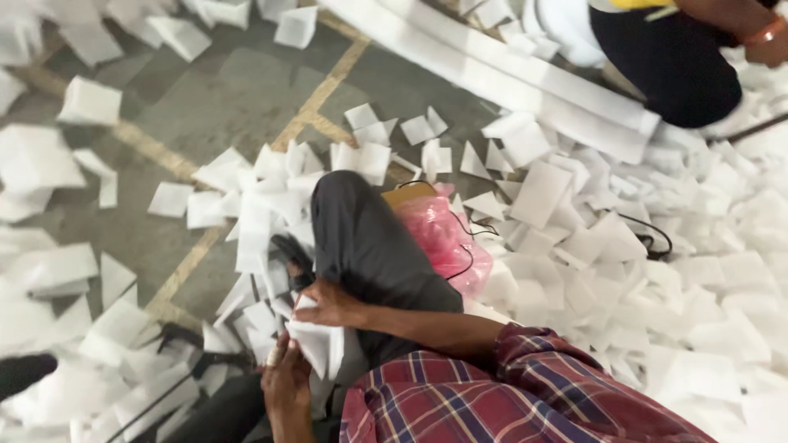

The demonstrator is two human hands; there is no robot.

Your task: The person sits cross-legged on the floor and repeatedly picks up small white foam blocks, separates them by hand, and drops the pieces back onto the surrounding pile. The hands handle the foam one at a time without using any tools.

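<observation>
The person sits on the floor [246, 90] with one leg in dark trousers [369, 246] stretched out away from the camera, and both hands meet over a small stack of white foam sheets [316, 340] near the bottom centre of the view. The right hand [328, 302] lies across the far edge of the stack, its fingers curled down over the sheets in a grip, the plaid sleeve [509, 394] running back to the near right. The left hand [286, 379] comes up from the near side and closes on the stack's near left edge, thumb on top. The stack rests just beside the knee, on the left of the leg. Loose white foam pieces [640, 246] lie scattered all around, thickest on the right. A pink plastic bag [443, 238] sits right of the leg. At the far right another person in dark clothing [673, 66] crouches beside long white foam strips [509, 74].
</observation>
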